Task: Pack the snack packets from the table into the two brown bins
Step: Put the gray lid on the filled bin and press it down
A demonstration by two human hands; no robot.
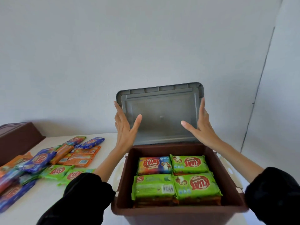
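Observation:
A brown bin (123,181) stands in front of me on the white table, filled with stacked snack packets (176,175), mostly green on top and one blue and orange. Behind the bin's far rim a grey lid (160,114) stands nearly upright, its inner face toward me. My left hand (125,125) holds the lid's left edge, thumb on the inner face and fingers behind. My right hand (201,127) holds the right edge the same way. More loose packets (48,161), blue, orange and green, lie in a pile on the table to the left.
A second brown bin (17,137) sits at the far left against the wall, beyond the pile. The white table (48,203) shows bare surface near its front left. A plain wall rises close behind the table.

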